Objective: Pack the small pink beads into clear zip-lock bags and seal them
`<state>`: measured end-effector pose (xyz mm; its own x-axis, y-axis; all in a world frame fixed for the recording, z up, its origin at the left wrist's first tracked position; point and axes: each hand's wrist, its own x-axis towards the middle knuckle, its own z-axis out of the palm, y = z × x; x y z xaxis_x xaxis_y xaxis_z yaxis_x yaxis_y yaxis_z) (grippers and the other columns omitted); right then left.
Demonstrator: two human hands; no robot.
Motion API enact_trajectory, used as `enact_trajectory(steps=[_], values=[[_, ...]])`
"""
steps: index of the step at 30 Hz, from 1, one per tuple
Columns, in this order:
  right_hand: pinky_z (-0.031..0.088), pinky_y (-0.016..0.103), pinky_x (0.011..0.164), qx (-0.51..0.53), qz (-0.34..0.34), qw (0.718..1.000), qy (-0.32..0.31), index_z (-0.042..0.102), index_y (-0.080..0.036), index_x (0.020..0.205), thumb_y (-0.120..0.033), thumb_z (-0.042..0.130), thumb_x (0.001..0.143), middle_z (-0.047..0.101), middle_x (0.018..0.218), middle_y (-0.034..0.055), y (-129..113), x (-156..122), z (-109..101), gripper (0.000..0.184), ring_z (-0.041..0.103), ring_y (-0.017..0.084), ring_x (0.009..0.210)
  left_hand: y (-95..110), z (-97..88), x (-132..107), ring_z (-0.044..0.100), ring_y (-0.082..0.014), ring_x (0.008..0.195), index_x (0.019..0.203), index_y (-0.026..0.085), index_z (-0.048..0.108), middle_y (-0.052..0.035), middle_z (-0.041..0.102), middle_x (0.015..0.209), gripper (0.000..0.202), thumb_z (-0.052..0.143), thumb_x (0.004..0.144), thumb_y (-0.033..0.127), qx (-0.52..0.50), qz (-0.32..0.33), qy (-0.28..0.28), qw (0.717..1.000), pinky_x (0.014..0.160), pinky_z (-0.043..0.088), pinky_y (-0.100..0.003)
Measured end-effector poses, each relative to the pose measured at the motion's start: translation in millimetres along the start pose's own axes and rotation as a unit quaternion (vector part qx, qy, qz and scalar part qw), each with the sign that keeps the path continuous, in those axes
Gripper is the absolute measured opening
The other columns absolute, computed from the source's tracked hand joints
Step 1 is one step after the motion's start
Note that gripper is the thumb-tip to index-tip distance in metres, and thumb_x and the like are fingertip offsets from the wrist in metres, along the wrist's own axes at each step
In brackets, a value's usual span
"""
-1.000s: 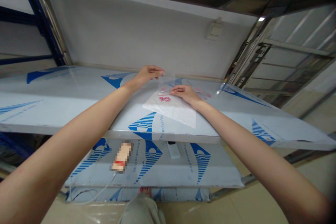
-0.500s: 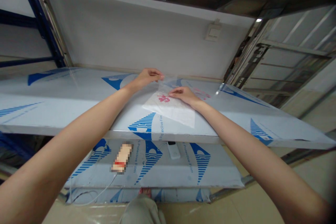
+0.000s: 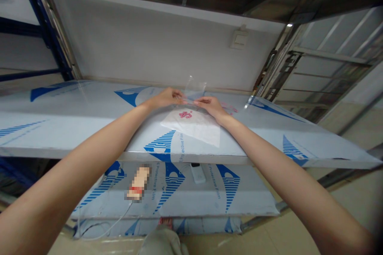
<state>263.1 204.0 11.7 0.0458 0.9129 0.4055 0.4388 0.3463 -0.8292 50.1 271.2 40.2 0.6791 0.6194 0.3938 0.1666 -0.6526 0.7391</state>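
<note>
Clear plastic bag (image 3: 191, 127) lay flat on the big shiny sheet (image 3: 60, 123) with blue marks, and its top edge stuck up on the far side. Small pink things (image 3: 185, 114) sat in the middle of the bag, but it was hard to tell if they were inside it. The left hand (image 3: 166, 97) and the right hand (image 3: 211, 105) were close together, and both pinched the top edge of the bag. Nearer, on a lower sheet (image 3: 191, 203), lay a blurred thing (image 3: 138, 183) and a small white box (image 3: 198, 173). A white cord (image 3: 119, 217) ran along the near left side. A light switch (image 3: 238, 40) was on the far wall (image 3: 149, 40).
</note>
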Motion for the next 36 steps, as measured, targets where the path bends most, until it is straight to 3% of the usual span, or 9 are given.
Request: enact_trajectory(steps=[3, 8, 14, 19, 24, 30, 36], values=[[0.049, 0.036, 0.082, 0.012, -0.008, 1.0, -0.001, 0.072, -0.021, 0.077, -0.03, 0.073, 0.073, 0.073, 0.085, 0.0057, 0, 0, 1, 0.009, 0.064, 0.019, 0.077, -3, 2.1, 1, 0.061, -0.0164, 0.067, 0.072, 0.018, 0.072, -0.0043, 0.071, 0.07, 0.02, 0.076, 0.065, 0.036, 0.025, 0.02, -0.009, 0.999, 0.064, 0.044, -0.025], [0.05, 0.036, 0.086, 0.038, -0.031, 0.999, -0.002, 0.073, -0.021, 0.086, -0.026, 0.079, 0.067, 0.073, 0.092, 0.0072, -1, 0, 1, 0.021, 0.066, 0.02, 0.086, 0, 5.0, 3, 0.061, -0.0158, 0.066, 0.071, 0.017, 0.073, -0.0038, 0.071, 0.07, 0.015, 0.071, 0.068, 0.032, 0.015, 0.023, 0.009, 1.0, 0.064, 0.045, -0.025], [0.049, 0.036, 0.087, 0.039, -0.038, 0.999, 0.003, 0.073, -0.021, 0.087, -0.028, 0.078, 0.068, 0.073, 0.093, 0.0069, -3, -2, 0, 0.021, 0.066, 0.02, 0.087, 6, 6.2, 2, 0.06, -0.0159, 0.067, 0.069, 0.017, 0.074, -0.0043, 0.07, 0.07, 0.011, 0.068, 0.071, 0.026, 0.035, 0.025, 0.016, 0.999, 0.066, 0.044, -0.027], [0.047, 0.036, 0.086, 0.062, -0.015, 0.998, 0.009, 0.071, -0.021, 0.098, -0.029, 0.078, 0.065, 0.071, 0.077, 0.0022, -9, -4, -1, 0.036, 0.065, 0.019, 0.081, 13, 5.7, 1, 0.058, -0.0159, 0.066, 0.064, 0.016, 0.072, -0.0044, 0.068, 0.066, 0.011, 0.066, 0.071, 0.023, 0.053, 0.04, 0.03, 0.997, 0.066, 0.042, -0.028], [0.047, 0.033, 0.08, 0.064, 0.0, 0.998, 0.023, 0.064, -0.02, 0.097, -0.026, 0.08, 0.056, 0.065, 0.066, -0.0033, -13, -4, -3, 0.045, 0.06, 0.017, 0.07, 15, 9.2, -2, 0.06, -0.0156, 0.067, 0.064, 0.017, 0.071, -0.0041, 0.069, 0.068, 0.011, 0.065, 0.071, 0.024, 0.021, 0.042, -0.002, 0.999, 0.067, 0.043, -0.026], [0.046, 0.03, 0.071, 0.078, -0.003, 0.996, -0.035, 0.061, -0.021, 0.094, -0.028, 0.079, 0.06, 0.064, 0.066, -0.0027, -15, -6, -2, 0.039, 0.058, 0.015, 0.065, 8, 14.4, -1, 0.062, -0.0165, 0.072, 0.075, 0.018, 0.075, -0.0053, 0.073, 0.076, 0.017, 0.07, 0.071, 0.034, -0.002, 0.037, -0.005, 0.999, 0.066, 0.045, -0.025], [0.047, 0.033, 0.078, 0.076, -0.023, 0.995, -0.061, 0.062, -0.021, 0.102, -0.029, 0.078, 0.065, 0.069, 0.083, 0.002, -16, -8, 3, 0.04, 0.063, 0.018, 0.083, 8, 10.5, 1, 0.061, -0.0142, 0.072, 0.073, 0.012, 0.073, -0.006, 0.072, 0.075, 0.016, 0.065, 0.074, 0.026, 0.024, 0.038, -0.025, 0.999, 0.07, 0.044, -0.025]])
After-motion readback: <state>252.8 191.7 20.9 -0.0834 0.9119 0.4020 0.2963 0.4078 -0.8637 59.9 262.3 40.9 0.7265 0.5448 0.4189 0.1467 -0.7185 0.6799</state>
